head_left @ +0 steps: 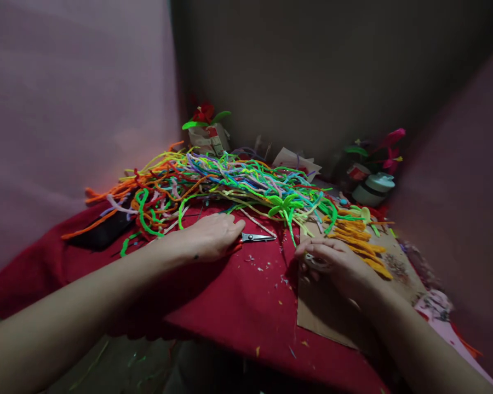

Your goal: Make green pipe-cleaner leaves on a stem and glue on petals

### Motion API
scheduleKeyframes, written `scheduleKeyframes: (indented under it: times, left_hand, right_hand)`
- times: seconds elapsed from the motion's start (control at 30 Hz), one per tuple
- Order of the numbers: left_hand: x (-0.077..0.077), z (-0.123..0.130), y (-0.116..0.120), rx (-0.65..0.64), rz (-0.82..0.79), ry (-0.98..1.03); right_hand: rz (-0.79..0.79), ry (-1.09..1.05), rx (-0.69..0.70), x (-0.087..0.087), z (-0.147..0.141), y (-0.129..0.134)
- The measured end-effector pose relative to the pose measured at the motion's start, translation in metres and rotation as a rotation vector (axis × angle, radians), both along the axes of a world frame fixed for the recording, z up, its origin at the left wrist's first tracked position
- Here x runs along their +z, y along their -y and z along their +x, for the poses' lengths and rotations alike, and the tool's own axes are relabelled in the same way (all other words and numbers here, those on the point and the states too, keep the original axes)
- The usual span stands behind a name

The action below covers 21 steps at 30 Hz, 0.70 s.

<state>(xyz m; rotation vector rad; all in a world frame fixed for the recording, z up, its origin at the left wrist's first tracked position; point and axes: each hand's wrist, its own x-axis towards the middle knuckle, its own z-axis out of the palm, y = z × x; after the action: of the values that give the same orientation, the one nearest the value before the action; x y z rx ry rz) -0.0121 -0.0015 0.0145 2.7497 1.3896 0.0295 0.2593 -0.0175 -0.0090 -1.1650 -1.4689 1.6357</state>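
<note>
My left hand [217,236] is closed on the handles of a small pair of scissors [259,237], its blades pointing right above the red cloth. Over the left edge of the cardboard, my right hand [326,257] has its fingers curled round a pale ring-shaped roll [317,262]. Its thumb and index finger meet near the lower end of a green pipe-cleaner stem [291,227], which has green leaves at the top. A large tangled pile of colourful pipe cleaners [238,178] lies behind both hands.
Red cloth [230,301] covers the table, with scraps on it. Cardboard [328,312] and orange pipe-cleaner pieces [357,241] lie at the right. A dark object [101,232] rests at the left. Behind stand a lidded jar [373,189] and a red flower [204,113].
</note>
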Motion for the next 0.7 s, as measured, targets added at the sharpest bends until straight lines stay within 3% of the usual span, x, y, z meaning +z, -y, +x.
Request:
scheduleKeyframes:
  times: [0.13,0.23,0.4,0.7]
  left_hand:
    - [0.0,-0.002,-0.004,0.024,-0.051,0.043]
    - [0.01,-0.005,-0.005,0.095,-0.376,0.164]
    - [0.015,-0.006,0.003,0.284,-0.884,0.582]
    - [0.011,0.004,0.046,0.159,-1.396,1.007]
  right_hand:
    - [-0.041,-0.068,0.005,0.003,0.001,-0.001]
    - [-0.048,-0.082,0.002,0.007,0.0,0.0]
    - [-0.04,-0.1,-0.005,0.009,-0.002,0.002]
    - [-0.041,-0.075,0.019,0.004,-0.001,0.001]
